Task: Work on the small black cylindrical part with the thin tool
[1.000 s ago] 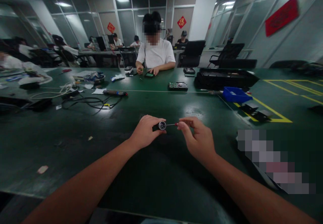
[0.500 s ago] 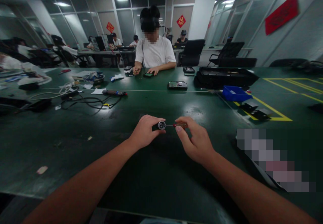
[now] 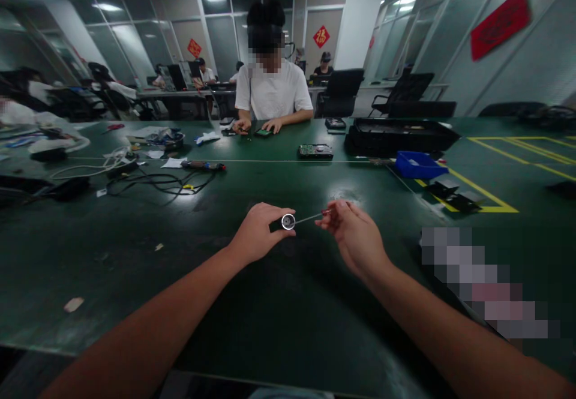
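Note:
My left hand (image 3: 258, 234) pinches a small round metal part (image 3: 288, 222) between thumb and fingers, its open ring-shaped end facing me. What the part belongs to cannot be made out. My right hand (image 3: 357, 234) is closed around the handle of a screwdriver (image 3: 309, 218). The thin shaft points left, and its tip meets the right side of the round part. Most of the handle is hidden by my fingers; a bit of red shows near the shaft. Both hands are held over the green table (image 3: 252, 321).
A co-worker (image 3: 274, 90) sits opposite, hands on a small green-faced device. Further off are a hard drive (image 3: 315, 150), a black case (image 3: 400, 138) and a blue tray (image 3: 420, 165). Left lie an electric screwdriver (image 3: 202, 165) and cables (image 3: 148, 183). A blurred-out item (image 3: 486, 285) is at right.
My right hand has turned and shifted slightly right, so the screwdriver now slants upward to the right and its handle is more covered. My left hand keeps the round part in place.

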Available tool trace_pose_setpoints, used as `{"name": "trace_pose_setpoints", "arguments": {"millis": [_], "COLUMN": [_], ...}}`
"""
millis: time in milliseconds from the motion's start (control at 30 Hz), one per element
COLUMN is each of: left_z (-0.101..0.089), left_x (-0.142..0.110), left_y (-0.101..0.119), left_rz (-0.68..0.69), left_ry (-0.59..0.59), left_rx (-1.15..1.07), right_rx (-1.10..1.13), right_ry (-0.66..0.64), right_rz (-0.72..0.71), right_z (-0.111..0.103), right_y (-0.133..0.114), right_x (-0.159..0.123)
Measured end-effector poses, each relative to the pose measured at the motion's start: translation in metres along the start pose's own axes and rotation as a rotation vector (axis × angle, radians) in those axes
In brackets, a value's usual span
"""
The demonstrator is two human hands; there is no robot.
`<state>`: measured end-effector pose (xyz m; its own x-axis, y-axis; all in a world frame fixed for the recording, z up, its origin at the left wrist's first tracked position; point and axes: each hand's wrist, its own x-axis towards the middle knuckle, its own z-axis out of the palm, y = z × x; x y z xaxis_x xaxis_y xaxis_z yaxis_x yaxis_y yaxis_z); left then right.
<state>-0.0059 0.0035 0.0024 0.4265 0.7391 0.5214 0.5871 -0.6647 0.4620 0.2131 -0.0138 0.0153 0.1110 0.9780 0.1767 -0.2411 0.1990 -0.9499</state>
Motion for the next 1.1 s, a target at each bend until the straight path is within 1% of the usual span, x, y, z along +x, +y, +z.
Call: {"name": "trace_pose_setpoints", "arguments": {"millis": [67, 133, 267, 400, 533, 600, 667, 733, 833, 933, 967, 1033, 1100], "left_z": [0.000, 0.001, -0.001, -0.002, 0.000, 0.000, 0.000, 0.000, 0.000, 0.001, 0.001, 0.000, 0.000], "left_x": [0.000, 0.000, 0.000, 0.000, 0.000, 0.000, -0.001, -0.001, -0.001, 0.000, 0.000, 0.000, -0.001], "left_y": [0.001, 0.001, 0.002, 0.003, 0.003, 0.003, 0.003, 0.003, 0.002, 0.001, 0.002, 0.002, 0.002], "left_rz": [-0.019, -0.036, -0.056, -0.054, -0.045, -0.042, -0.041, -0.042, -0.046, -0.038, -0.034, -0.034, -0.039], "left_ry": [0.001, -0.003, -0.015, -0.032, -0.021, -0.025, -0.030, -0.030, -0.025, -0.027, -0.028, -0.027, -0.017], "left_rx": [0.014, 0.023, 0.029, 0.032, 0.040, 0.042, 0.042, 0.044, 0.046, 0.048, 0.047, 0.045, 0.040], "right_rx": [-0.031, -0.122, -0.333, -0.482, -0.672, -0.776, -0.835, -0.853, -0.863, -0.868, -0.863, -0.807, -0.670], "right_ry": [0.019, 0.031, -0.009, -0.054, -0.105, -0.102, -0.089, -0.116, -0.227, -0.309, -0.315, -0.285, -0.227], "right_rz": [-0.044, -0.136, -0.270, -0.351, -0.432, -0.480, -0.520, -0.556, -0.622, -0.616, -0.599, -0.551, -0.463], "right_z": [-0.001, -0.001, 0.001, 0.002, 0.001, 0.001, 0.001, 0.001, 0.000, -0.001, -0.001, 0.000, 0.001], "right_y": [0.001, 0.001, -0.004, -0.008, -0.016, -0.020, -0.023, -0.024, -0.026, -0.026, -0.026, -0.024, -0.021], "right_x": [0.001, -0.002, -0.010, -0.016, -0.021, -0.023, -0.025, -0.025, -0.025, -0.026, -0.027, -0.028, -0.027]}}
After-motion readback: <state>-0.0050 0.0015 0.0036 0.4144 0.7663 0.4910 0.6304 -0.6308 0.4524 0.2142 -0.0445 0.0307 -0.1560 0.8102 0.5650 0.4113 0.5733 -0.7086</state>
